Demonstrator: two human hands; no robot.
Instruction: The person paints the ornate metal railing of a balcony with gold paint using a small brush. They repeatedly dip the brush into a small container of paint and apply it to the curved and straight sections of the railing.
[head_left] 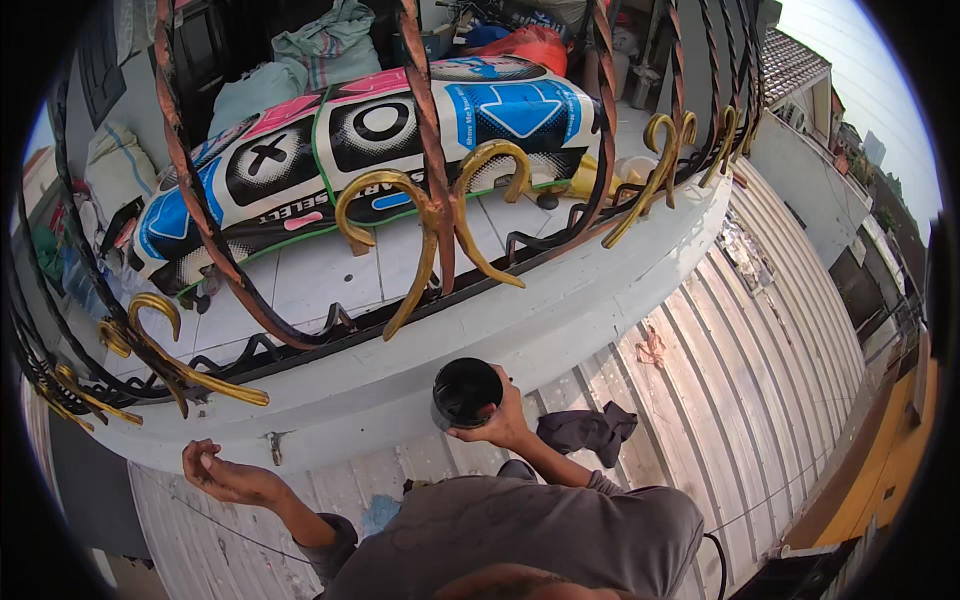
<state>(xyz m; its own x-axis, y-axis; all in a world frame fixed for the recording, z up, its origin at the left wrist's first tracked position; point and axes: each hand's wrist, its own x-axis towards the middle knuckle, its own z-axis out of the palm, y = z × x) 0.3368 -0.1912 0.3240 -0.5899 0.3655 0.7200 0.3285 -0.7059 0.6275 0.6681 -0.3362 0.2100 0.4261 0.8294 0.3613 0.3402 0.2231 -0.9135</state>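
Note:
My right hand (503, 420) grips a round dark cup (438, 408) by its side, in front of the balcony's white ledge (560, 350). The inside of the cup looks black and glossy; a small reddish patch shows near its rim. Off to the left, my left hand (235, 480) is raised palm up beside the ledge, its fingers loosely curled and nothing visible in them. Above both hands runs a metal railing (440, 190) of twisted bars, coppery and black, with gold-coloured scrolls (395, 185). Neither hand touches the railing.
Behind the bars a large rolled mat (380, 130) with blue, pink and black patterns lies on white tiles (350, 275). Stuffed sacks (325, 50) are heaped behind it. Below me is a ribbed metal roof (690, 400) with a dark cloth (590, 432) and a crumpled scrap (650, 346).

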